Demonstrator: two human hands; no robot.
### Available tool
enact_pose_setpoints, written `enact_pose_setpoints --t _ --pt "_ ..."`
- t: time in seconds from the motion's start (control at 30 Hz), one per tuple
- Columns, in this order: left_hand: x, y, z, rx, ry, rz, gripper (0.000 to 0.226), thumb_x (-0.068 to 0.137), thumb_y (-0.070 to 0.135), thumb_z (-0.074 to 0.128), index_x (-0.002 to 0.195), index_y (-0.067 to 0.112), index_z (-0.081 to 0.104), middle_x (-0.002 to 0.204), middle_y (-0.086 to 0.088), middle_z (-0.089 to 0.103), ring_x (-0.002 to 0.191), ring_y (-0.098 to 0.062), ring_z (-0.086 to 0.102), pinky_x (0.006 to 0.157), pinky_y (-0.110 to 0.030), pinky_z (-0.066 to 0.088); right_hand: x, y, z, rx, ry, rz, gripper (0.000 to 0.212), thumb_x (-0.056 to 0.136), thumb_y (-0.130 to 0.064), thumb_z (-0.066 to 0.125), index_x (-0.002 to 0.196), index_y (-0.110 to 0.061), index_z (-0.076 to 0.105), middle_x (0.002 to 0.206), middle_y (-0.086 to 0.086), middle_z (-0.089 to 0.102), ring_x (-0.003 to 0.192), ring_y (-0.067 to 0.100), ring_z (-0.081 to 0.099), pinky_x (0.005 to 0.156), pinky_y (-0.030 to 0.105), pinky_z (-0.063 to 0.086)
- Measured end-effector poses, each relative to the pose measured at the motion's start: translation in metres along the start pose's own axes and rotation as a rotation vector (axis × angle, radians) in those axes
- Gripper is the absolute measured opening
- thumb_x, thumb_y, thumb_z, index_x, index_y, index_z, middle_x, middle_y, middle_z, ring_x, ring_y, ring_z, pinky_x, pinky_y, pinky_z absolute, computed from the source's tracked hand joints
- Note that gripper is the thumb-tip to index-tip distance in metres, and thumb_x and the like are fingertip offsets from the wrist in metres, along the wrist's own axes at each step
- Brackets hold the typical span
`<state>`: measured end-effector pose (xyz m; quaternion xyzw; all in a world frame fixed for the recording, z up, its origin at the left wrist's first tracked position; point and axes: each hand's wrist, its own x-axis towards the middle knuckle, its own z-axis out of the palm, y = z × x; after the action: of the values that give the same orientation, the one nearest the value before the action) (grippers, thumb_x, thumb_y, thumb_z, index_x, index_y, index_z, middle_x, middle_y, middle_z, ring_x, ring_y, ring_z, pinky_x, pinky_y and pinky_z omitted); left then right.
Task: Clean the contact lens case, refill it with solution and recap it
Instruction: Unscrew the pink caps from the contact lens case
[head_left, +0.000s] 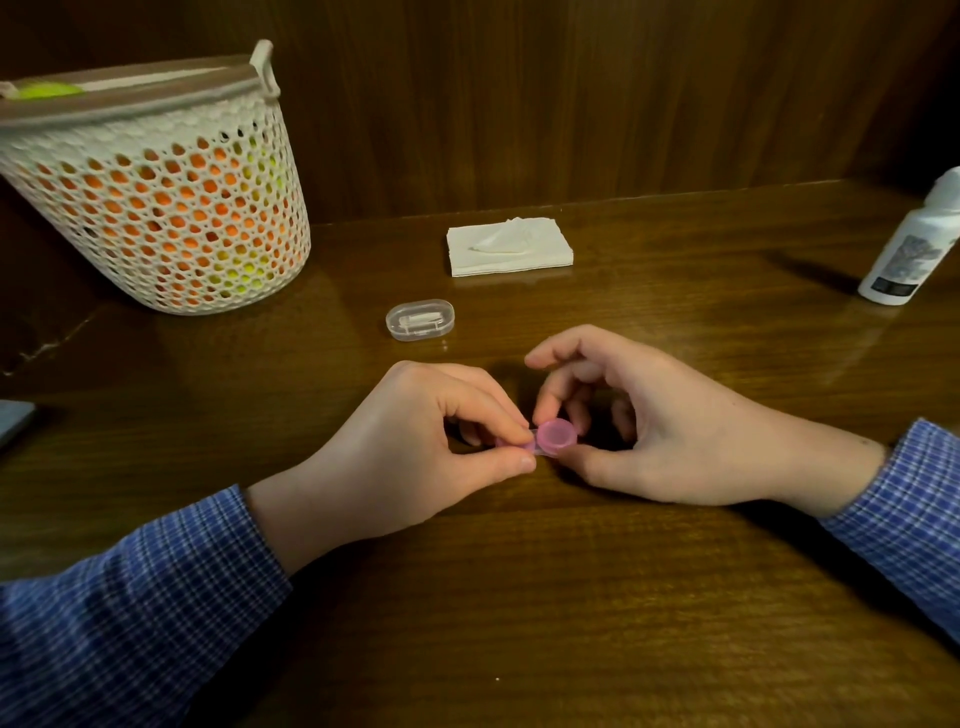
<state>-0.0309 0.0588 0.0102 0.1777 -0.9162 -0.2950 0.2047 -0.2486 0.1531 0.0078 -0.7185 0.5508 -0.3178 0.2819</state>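
A: Head view first. How many hands, and what are they doing?

B: Two. The left hand (415, 441) has a curled grip, thumb and forefinger pinching the left end of one pink contact lens case (540, 441). The right hand (660, 421) has its fingers curled round the round pink cap (556, 435) on the case's right side, forefinger and thumb touching its edge.

A: Where is the case?

B: Low over the desk (519, 597), between the two hands, near the middle of the view. I see one cap plainly; the left well is hidden under the left fingers.

A: What else, by count?

B: One white bottle (914, 244), tilted in the wide lens, at the far right edge. One stack of folded white tissues (509, 247) behind the hands. One small clear oval box (420, 319) between the tissues and the hands. One white perforated basket (156, 182) at far left, with orange and yellow-green contents showing through the holes. Two blue checked sleeves (130, 613).

A: And at the left edge?

B: One grey flat thing (13, 421), cut off; I cannot tell what it is.
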Motion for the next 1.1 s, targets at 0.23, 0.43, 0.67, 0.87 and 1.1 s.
enact_pose_setpoints --t 0.23,0.43,0.67,0.87,1.1 --pt "0.000 0.000 0.000 0.004 0.000 0.004 0.017 0.085 0.023 0.080 0.102 0.021 0.081 0.101 0.014 0.075 0.096 -0.004 0.071 0.078 -0.019 0.057 0.002 0.000 0.001 -0.070 0.025 -0.002 0.066 0.077 -0.042 0.085 0.133 -0.035 0.051 0.106 -0.022 0.066 0.092 0.006 0.067 0.068 0.014 0.052" --pt "0.001 0.000 0.000 -0.005 -0.004 -0.007 0.018 0.084 0.022 0.080 0.102 0.021 0.080 0.102 0.013 0.075 0.097 -0.004 0.070 0.078 -0.018 0.056 0.001 0.002 0.000 -0.019 0.004 -0.038 0.058 0.083 -0.025 0.083 0.132 -0.032 0.052 0.106 -0.016 0.069 0.092 0.012 0.068 0.068 0.013 0.051" --pt "0.000 0.000 0.000 0.008 0.002 -0.004 0.018 0.084 0.023 0.080 0.102 0.021 0.081 0.101 0.014 0.074 0.098 -0.002 0.070 0.079 -0.017 0.056 0.002 0.003 0.000 -0.117 0.033 -0.053 0.050 0.078 -0.043 0.082 0.122 -0.034 0.059 0.100 -0.020 0.067 0.086 0.009 0.067 0.061 0.013 0.050" --pt "0.001 -0.002 0.000 0.001 -0.002 -0.006 0.018 0.084 0.023 0.081 0.102 0.022 0.081 0.103 0.015 0.074 0.099 -0.002 0.070 0.081 -0.019 0.057 0.000 0.005 -0.002 -0.053 0.011 -0.074 0.042 0.083 -0.022 0.083 0.119 -0.029 0.062 0.099 -0.014 0.069 0.086 0.016 0.066 0.063 0.014 0.049" --pt "-0.001 -0.002 0.000 -0.006 0.000 -0.018 0.019 0.084 0.024 0.080 0.103 0.023 0.080 0.101 0.015 0.074 0.099 -0.003 0.070 0.081 -0.020 0.058 0.002 0.003 -0.012 0.111 -0.033 -0.094 0.029 0.087 -0.021 0.078 0.115 -0.022 0.074 0.098 -0.003 0.072 0.080 0.015 0.066 0.076 0.027 0.057"
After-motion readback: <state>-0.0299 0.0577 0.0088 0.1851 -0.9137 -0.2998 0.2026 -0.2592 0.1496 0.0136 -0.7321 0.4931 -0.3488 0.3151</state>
